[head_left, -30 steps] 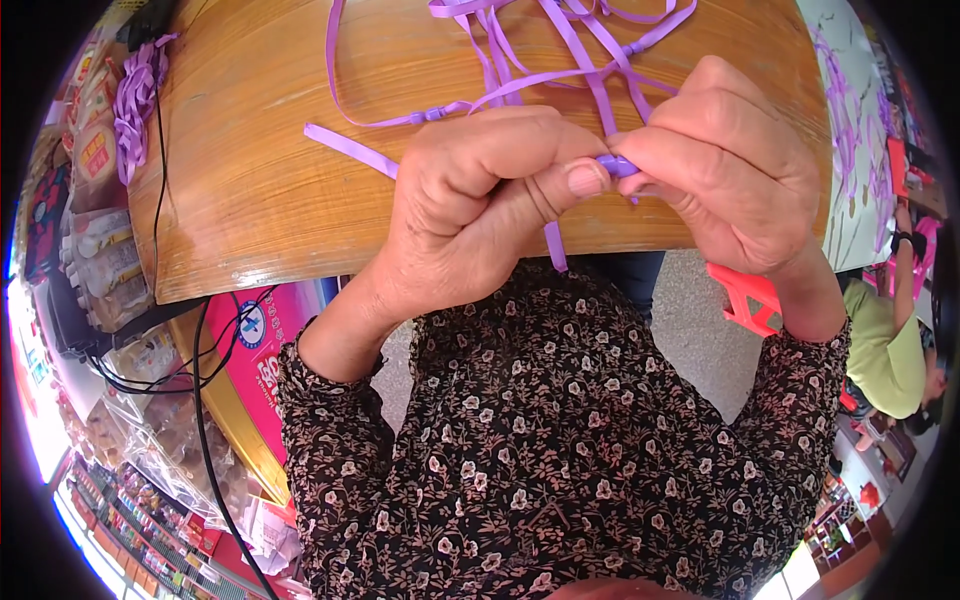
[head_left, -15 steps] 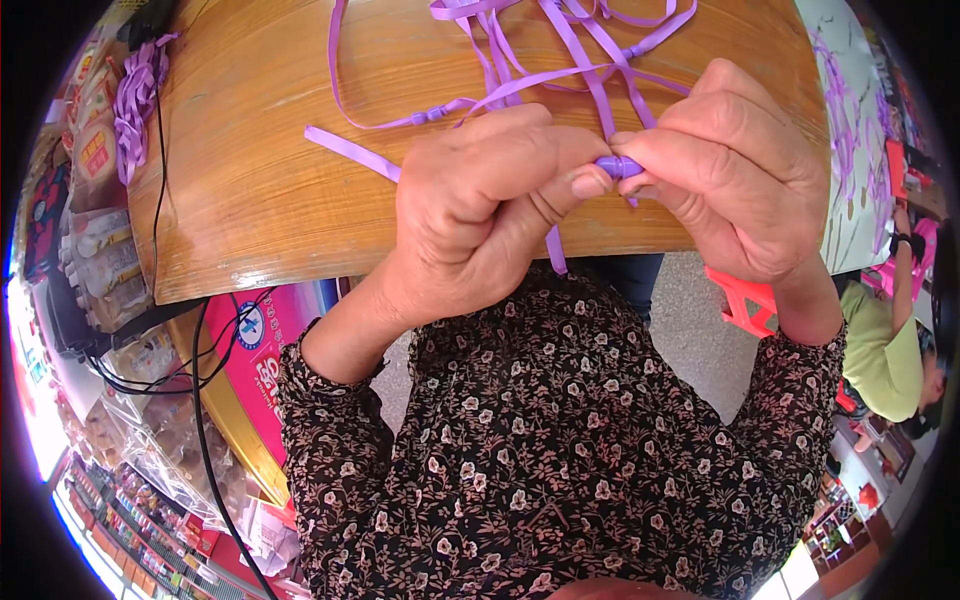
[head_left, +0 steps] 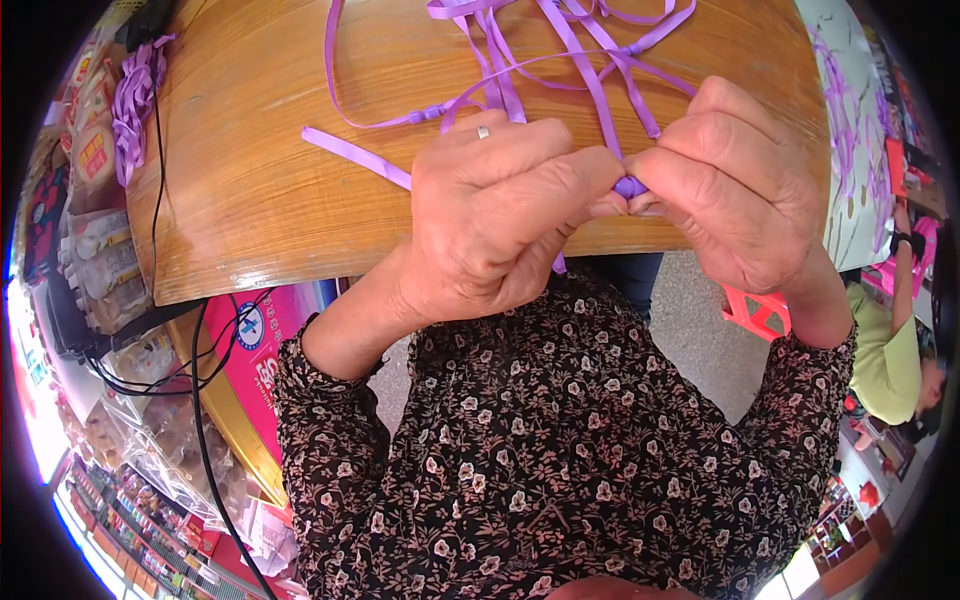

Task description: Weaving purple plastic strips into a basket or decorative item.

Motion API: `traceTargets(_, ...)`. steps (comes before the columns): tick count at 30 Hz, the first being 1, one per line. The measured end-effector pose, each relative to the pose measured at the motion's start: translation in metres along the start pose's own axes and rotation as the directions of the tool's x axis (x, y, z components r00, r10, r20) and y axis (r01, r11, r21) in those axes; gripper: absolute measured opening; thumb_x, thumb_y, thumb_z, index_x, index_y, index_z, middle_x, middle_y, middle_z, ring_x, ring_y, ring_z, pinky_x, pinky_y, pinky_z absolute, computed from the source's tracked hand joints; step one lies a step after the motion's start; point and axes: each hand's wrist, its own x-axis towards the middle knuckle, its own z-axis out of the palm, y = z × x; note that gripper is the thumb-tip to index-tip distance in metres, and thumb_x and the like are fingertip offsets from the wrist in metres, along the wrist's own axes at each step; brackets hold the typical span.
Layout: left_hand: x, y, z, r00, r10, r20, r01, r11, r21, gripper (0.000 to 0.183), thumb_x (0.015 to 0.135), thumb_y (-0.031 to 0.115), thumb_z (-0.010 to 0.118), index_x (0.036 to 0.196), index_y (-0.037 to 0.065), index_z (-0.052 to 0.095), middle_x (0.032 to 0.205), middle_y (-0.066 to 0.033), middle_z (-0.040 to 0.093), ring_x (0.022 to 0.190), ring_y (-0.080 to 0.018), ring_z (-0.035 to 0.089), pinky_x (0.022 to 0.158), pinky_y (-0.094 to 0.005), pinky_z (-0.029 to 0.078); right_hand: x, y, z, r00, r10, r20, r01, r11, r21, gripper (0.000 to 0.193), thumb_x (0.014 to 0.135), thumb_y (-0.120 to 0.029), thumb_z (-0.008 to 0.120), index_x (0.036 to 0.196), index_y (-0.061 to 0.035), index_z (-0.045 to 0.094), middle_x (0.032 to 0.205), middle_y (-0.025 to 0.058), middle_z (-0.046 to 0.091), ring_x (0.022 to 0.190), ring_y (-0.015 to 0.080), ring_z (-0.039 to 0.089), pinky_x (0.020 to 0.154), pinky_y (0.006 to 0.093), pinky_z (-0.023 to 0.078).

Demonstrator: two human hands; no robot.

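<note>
A small purple plastic clip point(head_left: 629, 187) sits pinched between both hands, above the near edge of the wooden table point(head_left: 250, 200). My left hand point(head_left: 505, 210), with a ring on one finger, grips it from the left. On its other side my right hand point(head_left: 735, 185) closes thumb and forefinger on it. The fingertips cover most of the clip. Flat purple ribbon straps point(head_left: 580, 60) spread over the table beyond the hands, and one strap end point(head_left: 355, 155) sticks out left of my left hand. Another purple buckle point(head_left: 428, 114) lies on a strap nearby.
A bundle of purple straps point(head_left: 138, 105) hangs at the table's left edge, beside packaged goods point(head_left: 105, 240) and a black cable point(head_left: 205, 430). A pink box point(head_left: 262, 365) stands below. Right are a red stool point(head_left: 755, 312) and a person in a yellow-green top point(head_left: 885, 360).
My left hand has rolled over, so its back and ring now show and its thumb is mostly hidden. Both hands have shifted slightly right and toward me, covering more of the clip.
</note>
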Motion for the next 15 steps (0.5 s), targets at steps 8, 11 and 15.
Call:
traceTargets(8, -0.002, -0.009, 0.007, 0.976, 0.205, -0.071, -0.190, 0.966, 0.173, 0.023, 0.060, 0.016, 0.066, 0.082, 0.006, 0.064, 0.060, 0.0008, 0.042, 0.047, -0.0136, 0.043, 0.044, -0.0290, 0.028, -0.001, -0.004, 0.001, 0.997, 0.058, 0.046, -0.061, 0.996, 0.059, 0.025, 0.066, -0.012, 0.069, 0.079, 0.0066, 0.059, 0.068, 0.0104, 0.051, 0.057, 0.0219, 0.045, 0.047, 0.0305, 0.034)
traceTargets(11, -0.002, -0.011, 0.006, 0.969, 0.239, -0.054, -0.227, 0.959, 0.172, 0.025, 0.058, 0.017, 0.065, 0.080, 0.006, 0.064, 0.060, 0.0021, 0.041, 0.048, -0.0120, 0.043, 0.044, -0.0281, 0.028, 0.000, -0.009, 0.000, 0.987, 0.143, 0.070, -0.152, 0.978, 0.141, 0.024, 0.069, -0.013, 0.069, 0.079, 0.0054, 0.058, 0.067, 0.0094, 0.050, 0.057, 0.0219, 0.044, 0.049, 0.0307, 0.034)
traceTargets(15, 0.000, -0.012, 0.008, 0.925, 0.366, -0.104, -0.334, 0.911, 0.242, 0.027, 0.055, 0.020, 0.064, 0.079, 0.006, 0.063, 0.061, 0.0029, 0.040, 0.049, -0.0110, 0.043, 0.044, -0.0269, 0.029, 0.003, -0.015, -0.002, 0.944, 0.282, 0.170, -0.319, 0.909, 0.266, 0.021, 0.075, -0.015, 0.068, 0.077, 0.0028, 0.057, 0.067, 0.0085, 0.049, 0.057, 0.0211, 0.043, 0.050, 0.0304, 0.034)
